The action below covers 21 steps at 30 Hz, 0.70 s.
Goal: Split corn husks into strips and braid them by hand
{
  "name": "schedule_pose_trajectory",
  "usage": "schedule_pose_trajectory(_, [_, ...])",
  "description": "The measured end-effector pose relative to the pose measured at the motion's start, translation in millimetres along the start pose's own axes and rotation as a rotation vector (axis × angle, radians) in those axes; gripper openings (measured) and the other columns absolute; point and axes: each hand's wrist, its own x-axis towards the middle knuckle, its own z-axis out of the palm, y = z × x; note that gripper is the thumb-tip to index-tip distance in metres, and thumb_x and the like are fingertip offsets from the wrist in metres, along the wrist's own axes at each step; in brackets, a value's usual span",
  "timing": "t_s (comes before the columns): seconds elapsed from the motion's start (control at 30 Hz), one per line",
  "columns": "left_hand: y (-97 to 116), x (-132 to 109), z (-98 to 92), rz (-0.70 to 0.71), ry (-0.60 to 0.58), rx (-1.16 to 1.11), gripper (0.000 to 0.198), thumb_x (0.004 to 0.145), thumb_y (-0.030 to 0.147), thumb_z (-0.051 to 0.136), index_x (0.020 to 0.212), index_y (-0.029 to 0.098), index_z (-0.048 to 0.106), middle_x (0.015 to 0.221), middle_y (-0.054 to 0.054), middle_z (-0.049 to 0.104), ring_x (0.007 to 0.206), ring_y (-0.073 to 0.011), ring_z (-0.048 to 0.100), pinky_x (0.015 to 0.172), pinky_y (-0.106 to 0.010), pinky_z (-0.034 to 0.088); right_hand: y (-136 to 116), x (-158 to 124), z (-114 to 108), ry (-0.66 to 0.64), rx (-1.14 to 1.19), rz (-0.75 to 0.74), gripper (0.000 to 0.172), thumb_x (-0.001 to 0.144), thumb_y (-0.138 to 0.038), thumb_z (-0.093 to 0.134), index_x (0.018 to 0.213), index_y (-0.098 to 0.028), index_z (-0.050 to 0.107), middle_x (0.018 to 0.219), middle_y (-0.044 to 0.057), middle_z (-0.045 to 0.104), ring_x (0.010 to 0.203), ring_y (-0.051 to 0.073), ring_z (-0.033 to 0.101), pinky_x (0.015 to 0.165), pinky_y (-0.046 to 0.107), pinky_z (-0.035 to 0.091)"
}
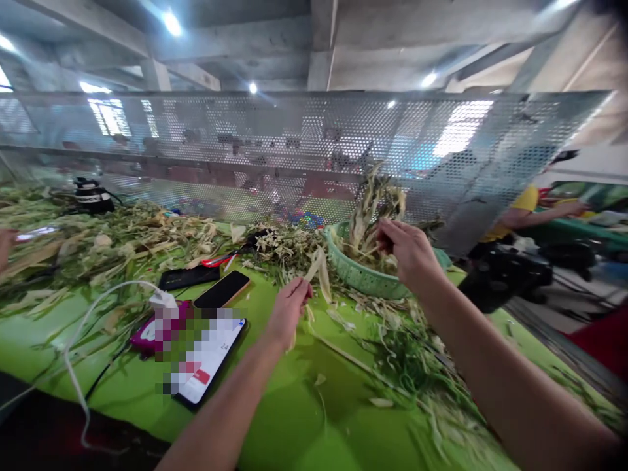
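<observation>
My left hand (289, 307) is closed in a pinch on a pale leaf strip (318, 268) that rises from its fingertips, above the green table (304, 418). My right hand (409, 252) is raised over the rim of a green plastic basket (360, 278), fingers pinched on thin plant stems that stick up from the basket's pile of husks (375, 206). Both forearms reach in from the bottom of the view.
Phones lie left of my left hand: a lit one (209, 366), a dark one (220, 290), one on a white charger cable (78, 327). Husks and leaves (122, 235) litter the table. A perforated metal screen (294, 150) stands behind. Another person (520, 212) works at right.
</observation>
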Motion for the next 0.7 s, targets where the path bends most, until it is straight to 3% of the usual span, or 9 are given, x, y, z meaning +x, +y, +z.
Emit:
schedule_pose_trajectory(0.13, [1.5,4.0,-5.2,-0.033,0.029,-0.068,0.034,0.075,0.046,0.068,0.070,0.014,0.056,0.061,0.003,0.043,0.048,-0.0033,0.033,0.042,-0.015,0.020,-5.3,-37.5,-25.8,-0.102,-0.108,0.046,0.050,0.082,-0.060,0.056,0.051,-0.021,0.050,0.048,-0.001,0.046,0.046,0.011,0.039,0.047,0.027,0.031])
schedule_pose_trajectory(0.23, [1.0,6.7,-9.3,-0.021,0.016,-0.124,0.030,0.074,0.040,0.070,0.070,0.014,0.056,0.058,0.005,0.041,0.044,-0.0020,0.031,0.040,-0.014,0.018,-0.8,-76.5,-41.0,-0.145,-0.140,0.115,0.051,0.082,-0.061,0.055,0.053,-0.020,0.054,0.050,0.000,0.051,0.048,0.011,0.042,0.049,0.026,0.031])
schedule_pose_trajectory(0.4, [2.0,4.7,-12.2,-0.042,-0.055,-0.264,0.024,0.079,0.033,0.065,0.069,0.015,0.053,0.048,0.009,0.028,0.037,-0.0017,0.021,0.038,-0.015,0.016,21.7,-128.8,-60.9,-0.090,-0.167,0.201,0.041,0.081,-0.057,0.059,0.071,-0.017,0.064,0.060,0.000,0.058,0.054,0.011,0.047,0.052,0.024,0.033])
schedule_pose_trajectory(0.53, [1.5,-8.3,-16.4,-0.110,-0.070,-0.321,0.021,0.083,0.027,0.060,0.069,0.015,0.051,0.046,0.010,0.025,0.035,-0.0020,0.018,0.037,-0.015,0.015,45.6,-154.2,-66.6,-0.023,-0.265,0.188,0.037,0.081,-0.054,0.059,0.081,-0.017,0.066,0.064,0.000,0.060,0.058,0.013,0.050,0.055,0.025,0.037])
schedule_pose_trajectory(0.7, [-3.3,-20.7,-28.6,-0.143,-0.032,-0.347,0.020,0.086,0.023,0.057,0.069,0.015,0.049,0.046,0.010,0.025,0.035,-0.0022,0.019,0.037,-0.015,0.017,58.3,-167.4,-72.3,-0.062,-0.391,0.101,0.029,0.077,-0.046,0.064,0.084,-0.018,0.068,0.073,0.002,0.066,0.068,0.018,0.058,0.064,0.028,0.043])
